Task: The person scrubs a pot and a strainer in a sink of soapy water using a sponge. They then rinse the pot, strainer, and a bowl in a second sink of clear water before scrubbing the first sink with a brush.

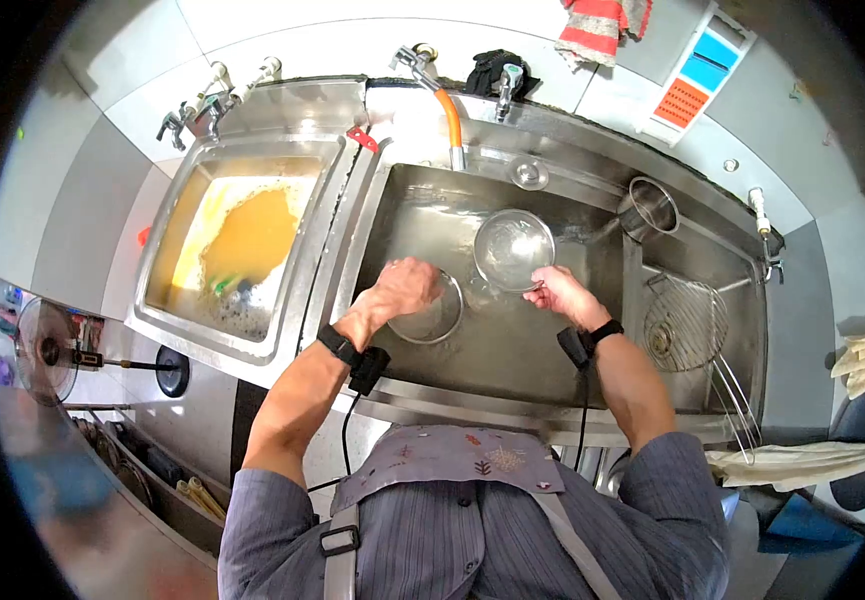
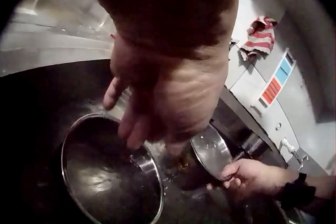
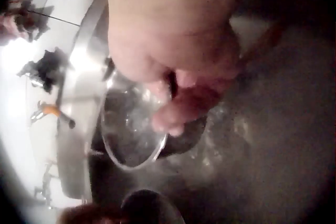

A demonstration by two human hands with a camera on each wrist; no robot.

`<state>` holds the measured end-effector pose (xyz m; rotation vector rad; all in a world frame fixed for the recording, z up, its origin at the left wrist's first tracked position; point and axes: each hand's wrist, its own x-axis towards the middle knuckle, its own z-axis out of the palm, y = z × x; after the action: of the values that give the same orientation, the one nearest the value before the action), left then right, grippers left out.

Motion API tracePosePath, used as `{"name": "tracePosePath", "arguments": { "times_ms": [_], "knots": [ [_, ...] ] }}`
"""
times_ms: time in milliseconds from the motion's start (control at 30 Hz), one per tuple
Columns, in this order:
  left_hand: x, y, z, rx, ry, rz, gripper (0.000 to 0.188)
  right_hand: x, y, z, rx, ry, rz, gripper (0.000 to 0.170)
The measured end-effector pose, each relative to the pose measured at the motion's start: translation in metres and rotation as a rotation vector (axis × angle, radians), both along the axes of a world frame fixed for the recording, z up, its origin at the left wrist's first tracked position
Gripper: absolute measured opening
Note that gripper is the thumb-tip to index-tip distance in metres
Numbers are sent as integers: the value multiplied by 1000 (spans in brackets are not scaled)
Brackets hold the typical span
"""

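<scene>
In the head view my right hand (image 1: 562, 292) pinches the near right rim of a round, shiny metal bowl (image 1: 514, 245) over the water in the middle sink basin. The right wrist view shows its thumb and fingers at that rim, the bowl (image 3: 131, 134) tipped. My left hand (image 1: 407, 287) hangs over the left rim of a second metal bowl (image 1: 422, 325), fingers bent downward. In the left wrist view its fingertips overlap the rim of this bowl (image 2: 113, 176), but I cannot tell whether they grip it.
A left basin (image 1: 282, 345) holds cloudy yellowish water with foam. An orange hose (image 1: 447, 118) hangs from a tap over the middle basin. A metal pot (image 1: 646, 210) sits on the divider at right, with a wire rack (image 1: 687, 320) in the right basin. A round lid (image 1: 528, 173) lies on the back ledge.
</scene>
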<state>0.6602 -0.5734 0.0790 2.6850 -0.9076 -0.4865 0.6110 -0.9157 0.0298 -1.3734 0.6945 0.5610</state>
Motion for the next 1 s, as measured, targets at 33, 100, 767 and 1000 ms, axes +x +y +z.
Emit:
{"name": "tracePosePath", "arguments": {
  "times_ms": [33, 100, 767, 1000],
  "knots": [
    [-4, -4, 6, -19, -128, -33, 41, -8, 4, 10, -20, -70, 14, 29],
    [-8, -18, 21, -113, -69, 1, 45, -13, 8, 21, -94, -167, 32, 37],
    [-13, -75, 67, -841, -420, 73, 42, -48, 27, 116, -1255, -1415, 61, 72],
    [13, -6, 98, -685, -723, 224, 62, -38, 77, 109, -1368, -1133, 682, 46]
  ]
}}
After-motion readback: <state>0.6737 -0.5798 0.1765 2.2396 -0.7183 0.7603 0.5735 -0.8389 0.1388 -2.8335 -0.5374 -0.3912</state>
